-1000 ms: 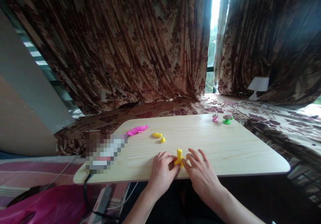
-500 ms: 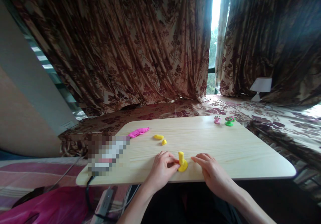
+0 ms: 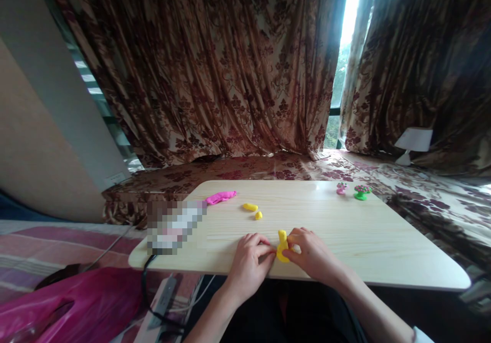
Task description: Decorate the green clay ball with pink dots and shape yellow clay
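A yellow modelling clay piece (image 3: 283, 241) stands near the table's front edge, an upright stem on a flat round base. My right hand (image 3: 312, 251) grips it from the right, thumb low by the base and fingers behind the stem. On the other side, my left hand (image 3: 251, 258) has thumb and forefinger pinched at the base's left edge. Farther back lie a yellow clay roll (image 3: 250, 207) and a small yellow clay lump (image 3: 259, 215), apart from both hands. A longer pink clay strip (image 3: 221, 197) is at the back left.
Two dotted clay figures, a pink one (image 3: 341, 188) and a green one (image 3: 361, 192), stand on the wooden table (image 3: 391, 245) at the back right. A blurred-out device (image 3: 178, 226) with a black cable (image 3: 144, 286) lies at the left edge. A white lamp (image 3: 414, 141) stands beyond.
My right hand has moved left and closed on the yellow clay piece. My left hand stays at its base. The whole view has shifted slightly.
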A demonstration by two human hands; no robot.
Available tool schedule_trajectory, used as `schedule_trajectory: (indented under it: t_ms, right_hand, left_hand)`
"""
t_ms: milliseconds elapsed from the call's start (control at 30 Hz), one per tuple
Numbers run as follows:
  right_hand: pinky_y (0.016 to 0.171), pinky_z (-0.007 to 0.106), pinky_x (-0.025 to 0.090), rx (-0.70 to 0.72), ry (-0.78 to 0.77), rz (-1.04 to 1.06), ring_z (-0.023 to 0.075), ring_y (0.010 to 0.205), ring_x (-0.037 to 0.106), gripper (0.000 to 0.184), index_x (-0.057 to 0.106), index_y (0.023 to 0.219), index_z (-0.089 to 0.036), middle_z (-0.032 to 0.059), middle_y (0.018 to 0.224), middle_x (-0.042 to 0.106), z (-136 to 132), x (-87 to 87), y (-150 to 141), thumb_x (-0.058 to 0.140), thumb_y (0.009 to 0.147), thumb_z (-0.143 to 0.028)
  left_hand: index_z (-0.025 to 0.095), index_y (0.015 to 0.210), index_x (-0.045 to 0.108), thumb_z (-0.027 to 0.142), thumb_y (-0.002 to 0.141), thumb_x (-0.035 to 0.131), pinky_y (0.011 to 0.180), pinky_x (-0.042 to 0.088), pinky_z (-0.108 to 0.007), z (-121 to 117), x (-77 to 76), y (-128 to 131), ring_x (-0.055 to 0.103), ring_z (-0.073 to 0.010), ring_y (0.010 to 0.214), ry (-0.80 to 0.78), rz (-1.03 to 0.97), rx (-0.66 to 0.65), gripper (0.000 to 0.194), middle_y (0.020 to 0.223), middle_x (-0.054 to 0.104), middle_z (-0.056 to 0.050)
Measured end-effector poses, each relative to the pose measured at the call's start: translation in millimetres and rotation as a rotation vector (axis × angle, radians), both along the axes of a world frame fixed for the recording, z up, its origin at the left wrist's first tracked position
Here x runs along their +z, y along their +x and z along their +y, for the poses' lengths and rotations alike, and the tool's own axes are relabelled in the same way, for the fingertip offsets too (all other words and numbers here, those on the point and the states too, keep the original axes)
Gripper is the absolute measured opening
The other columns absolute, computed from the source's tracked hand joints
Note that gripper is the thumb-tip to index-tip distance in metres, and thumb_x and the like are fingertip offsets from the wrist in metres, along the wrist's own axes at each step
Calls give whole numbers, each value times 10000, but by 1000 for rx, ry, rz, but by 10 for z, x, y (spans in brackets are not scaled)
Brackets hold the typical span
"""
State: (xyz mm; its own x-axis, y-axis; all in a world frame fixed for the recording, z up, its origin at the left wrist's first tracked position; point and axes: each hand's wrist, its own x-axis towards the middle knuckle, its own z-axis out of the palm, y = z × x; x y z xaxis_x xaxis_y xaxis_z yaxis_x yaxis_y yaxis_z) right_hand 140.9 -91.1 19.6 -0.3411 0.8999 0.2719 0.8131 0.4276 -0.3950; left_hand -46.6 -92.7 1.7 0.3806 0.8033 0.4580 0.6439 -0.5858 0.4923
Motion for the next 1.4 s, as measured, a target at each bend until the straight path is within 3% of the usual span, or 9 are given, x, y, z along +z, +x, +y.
schedule_trajectory:
  t_ms: [200, 600, 733, 967, 1100, 1267, 1400]
  right_hand:
    - [721, 240, 341, 23, 29, -82, 157, 813, 541, 179, 628, 701, -201, 23, 791, 614, 6, 16, -8, 549, 792, -334]
    - [733, 239, 345, 40, 36, -18, 153, 809, 542, 124, 627, 739, -210, 9, 793, 613, 17, 0, 4, 556, 787, -299]
    - [701, 229, 356, 24, 4, 39, 147, 789, 539, 107, 607, 717, -204, 2, 786, 607, -1, -40, 11, 548, 784, -263]
    - [715, 235, 361, 26, 22, 75, 150, 810, 529, 103, 600, 730, -200, 5, 803, 597, -34, -80, 0, 534, 793, -246]
    - [736, 243, 369, 24, 30, 123, 155, 828, 527, 101, 600, 766, -203, 6, 829, 605, -76, -92, 18, 509, 808, -216]
    - [794, 269, 365, 32, 67, 150, 160, 903, 509, 344, 576, 1077, -229, 27, 940, 610, -167, -74, 147, 381, 830, -92]
    - [811, 284, 346, 30, 67, 27, 169, 936, 476, 480, 604, 1078, -262, 33, 983, 580, -214, -61, 207, 372, 745, -6]
  left_hand:
    - [255, 820, 686, 262, 792, 542, 802, 403, -333, -1, 2, -1, 517, -193, 876, 6, 1, -4, 147, 876, 593, -33]
    - [250, 889, 668, 219, 823, 483, 827, 398, -333, -15, 12, -4, 529, -190, 879, -8, -54, 12, 198, 872, 600, -36]
    - [287, 1021, 633, 209, 817, 480, 824, 399, -337, -66, 53, 15, 517, -200, 901, 22, -4, -11, 267, 905, 588, -40]
    - [264, 927, 658, 237, 848, 425, 810, 389, -343, -132, 138, 41, 494, -200, 880, 54, 107, -21, 248, 877, 553, -48]
    - [274, 1014, 620, 229, 844, 432, 815, 390, -341, -117, 134, 40, 487, -198, 889, 26, 94, -22, 258, 912, 549, -45]
    - [276, 1001, 624, 227, 854, 414, 826, 379, -355, -114, 154, 66, 476, -200, 895, 45, 145, -48, 261, 900, 542, -44]
    - [296, 1035, 613, 205, 840, 433, 857, 369, -371, -114, 167, 84, 476, -202, 915, 59, 182, -48, 281, 918, 545, -40]
